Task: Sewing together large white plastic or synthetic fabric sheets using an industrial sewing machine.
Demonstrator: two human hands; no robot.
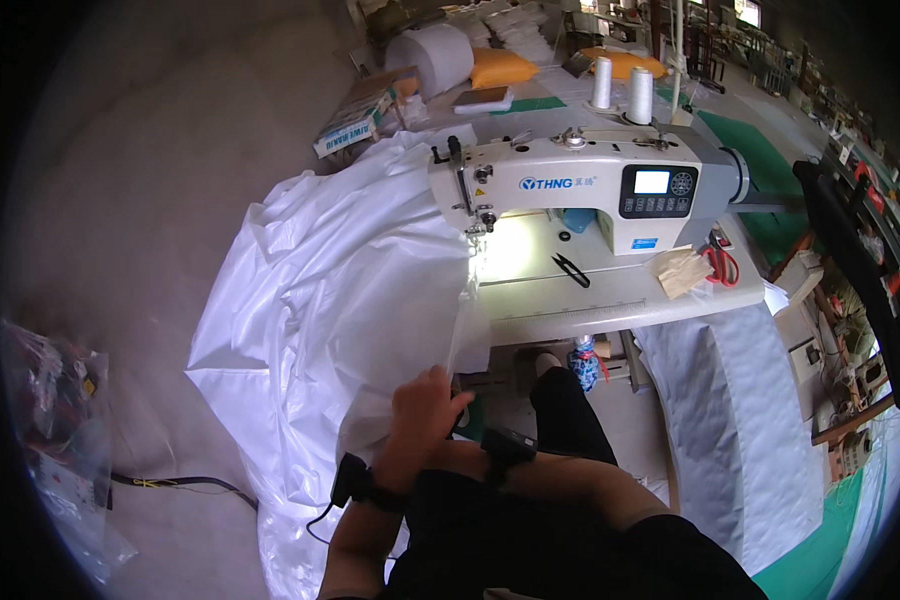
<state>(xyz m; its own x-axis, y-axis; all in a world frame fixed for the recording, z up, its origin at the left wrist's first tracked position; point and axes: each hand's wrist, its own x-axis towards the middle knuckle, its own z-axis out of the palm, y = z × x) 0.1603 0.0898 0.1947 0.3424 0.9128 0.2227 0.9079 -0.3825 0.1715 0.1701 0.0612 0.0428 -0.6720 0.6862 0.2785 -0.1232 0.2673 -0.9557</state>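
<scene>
My left hand (422, 408) is at the near edge of a large glossy white sheet (340, 300), its fingers curled on the sheet's edge and its thumb out to the right. My right hand (454, 457) crosses in from the right at my left wrist; its fingers are hidden behind the left hand and forearm. The sheet runs up to the needle area of a white sewing machine (580, 170), whose lamp is lit, and drapes down to the left in folds.
Black thread snips (571, 270), a small black ring (564, 236), brown paper (680, 272) and red-handled scissors (722, 266) lie on the machine bed. Two white thread cones (640, 96) stand behind. A silvery sheet (735, 420) hangs at the right. A black cable (185, 482) crosses the floor.
</scene>
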